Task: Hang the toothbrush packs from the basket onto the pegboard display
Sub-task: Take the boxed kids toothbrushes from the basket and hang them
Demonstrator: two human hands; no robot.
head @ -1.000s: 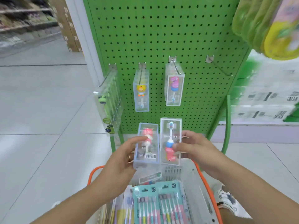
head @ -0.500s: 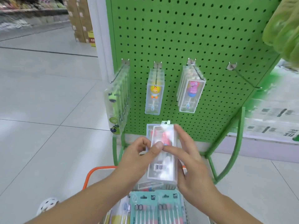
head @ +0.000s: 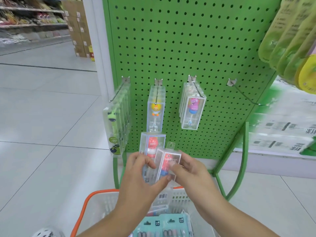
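Two clear toothbrush packs with pink and red figures are in my hands below the green pegboard [head: 179, 40]. My left hand [head: 142, 177] grips the rear pack [head: 151, 144], which stands upright. My right hand [head: 189, 171] holds the front pack [head: 168, 159], tilted, with its hang tab pointing up. On the pegboard hang a row of green-frog packs [head: 116, 120], yellow-duck packs [head: 156, 110] and pink-figure packs [head: 192, 110]. The far right hook [head: 244, 94] is bare. The white basket with an orange rim [head: 89, 200] sits under my arms and holds teal multi-brush packs [head: 164, 226].
Yellow-green packets [head: 290, 40] hang at the upper right. The green stand's curved legs [head: 242, 159] rest on the tiled floor [head: 42, 117]. Store shelves [head: 30, 17] and stacked cardboard boxes [head: 78, 29] lie at the back left. A white shoe [head: 46, 232] shows at the bottom left.
The two packs were side by side, then pressed together, and now the front one tilts apart in my right hand. My view has shifted left, so the pegboard sits further right.
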